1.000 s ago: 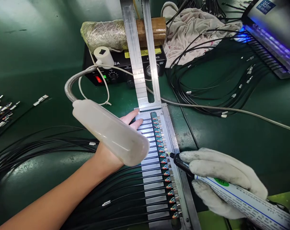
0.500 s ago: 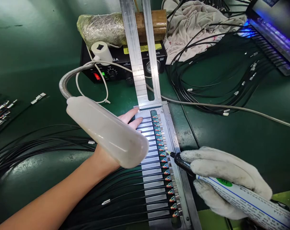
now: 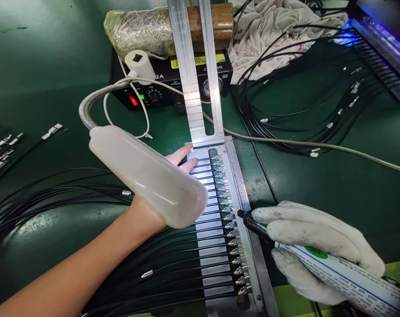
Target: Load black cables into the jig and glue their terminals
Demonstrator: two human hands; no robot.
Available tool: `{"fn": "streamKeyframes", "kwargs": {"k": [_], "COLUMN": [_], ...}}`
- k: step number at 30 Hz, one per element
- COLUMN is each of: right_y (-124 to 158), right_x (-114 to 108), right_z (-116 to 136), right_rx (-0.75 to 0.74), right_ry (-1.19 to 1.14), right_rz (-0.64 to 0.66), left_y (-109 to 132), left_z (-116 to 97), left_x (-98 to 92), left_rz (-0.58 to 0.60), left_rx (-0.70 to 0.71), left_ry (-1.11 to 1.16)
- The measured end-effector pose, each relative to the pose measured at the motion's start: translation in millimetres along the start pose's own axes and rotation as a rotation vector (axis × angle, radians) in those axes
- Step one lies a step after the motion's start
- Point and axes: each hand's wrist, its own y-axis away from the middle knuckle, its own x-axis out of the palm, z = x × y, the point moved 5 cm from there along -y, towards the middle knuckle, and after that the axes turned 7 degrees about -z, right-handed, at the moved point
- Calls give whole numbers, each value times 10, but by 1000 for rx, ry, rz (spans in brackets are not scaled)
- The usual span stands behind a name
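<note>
My right hand (image 3: 318,237), in a white glove, is wrapped round a glue syringe (image 3: 345,268) with a white printed barrel and a black front end. Its thin yellowish needle points left at a row of small wired connectors (image 3: 228,225), close to one near the middle. These connectors sit in a metal holding jig (image 3: 216,270), with black cables running off to the left. My bare left hand (image 3: 183,159) has its visible fingers stretched apart on the jig's far left corner. A lamp head covers much of that hand.
The white lamp head (image 3: 150,176) hangs over the jig on a bendable neck. Behind stands a black control box (image 3: 168,90) with a wrapped roll (image 3: 140,33) on it. Cable bundles (image 3: 285,127) lie right and left. A cloth (image 3: 269,35) and a blue-lit device (image 3: 384,53) are at the back right.
The whole view has shifted slightly. The syringe's needle stays beside the middle connectors, having moved very little along the row. My left hand keeps its place on the jig.
</note>
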Motion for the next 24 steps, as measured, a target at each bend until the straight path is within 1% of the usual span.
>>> {"fn": "streamKeyframes", "kwargs": {"k": [3,9,15,19,24], "right_y": [10,-1,0,-19,-37], "right_x": [4,9,8,11,27], "right_z": [-4,11,9,2,-9], "right_rx": [6,44,-1,8,2], "right_ry": [6,17,-8,-14,-59], "right_rz": [5,-7,1,-12,27], "left_y": [-1,-25,-29,-30,-38], "left_z": [-12,-25,-20,-21,-22], "left_x": [-7,-14,-9,-8,-12], "left_rz": [-9,11,13,-3,1], "left_rx": [9,-32,-49,-29,-43], "left_ry": [7,7,15,31,39]}}
